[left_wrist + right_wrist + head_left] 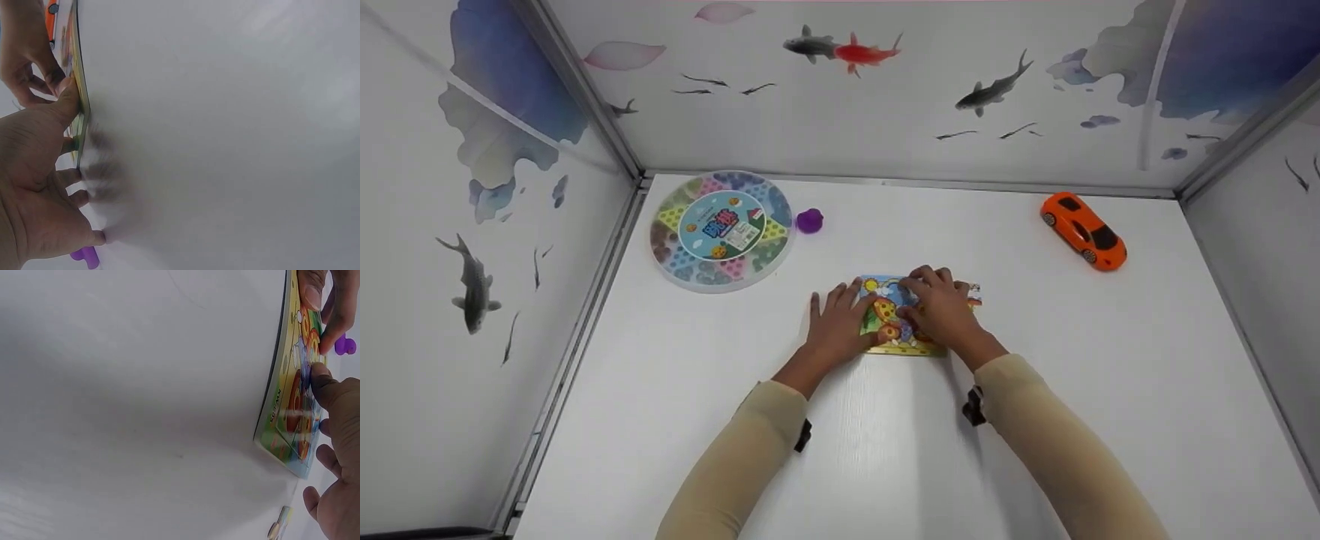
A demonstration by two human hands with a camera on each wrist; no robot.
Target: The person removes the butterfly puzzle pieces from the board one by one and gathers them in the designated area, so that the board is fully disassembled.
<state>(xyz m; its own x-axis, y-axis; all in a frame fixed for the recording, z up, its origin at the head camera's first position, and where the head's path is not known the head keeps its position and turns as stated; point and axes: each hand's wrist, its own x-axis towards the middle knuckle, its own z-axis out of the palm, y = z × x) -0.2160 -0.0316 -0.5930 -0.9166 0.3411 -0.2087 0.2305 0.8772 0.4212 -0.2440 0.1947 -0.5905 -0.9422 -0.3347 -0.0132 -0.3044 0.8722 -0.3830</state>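
Note:
A colourful jigsaw puzzle board (911, 349) with a cartoon picture lies flat on the white table. My left hand (838, 326) rests at its left side, thumb and index finger touching the board, the other fingers spread on the table. In the left wrist view, the left thumb (68, 101) lies on the board's near edge. My right hand (949, 311) is over the board's right half, its thumb (319, 377) and bent fingers touching the picture. The right hand hides part of the picture. Beyond its right side is a small puzzle piece (975, 294).
A round, flat box (667, 262) with a colourful lid stands at the back left. Beside it is a small purple toy duck (810, 220). An orange toy car (1084, 231) sits at the back right. Printed panels (885, 135) wall the table's back and sides.

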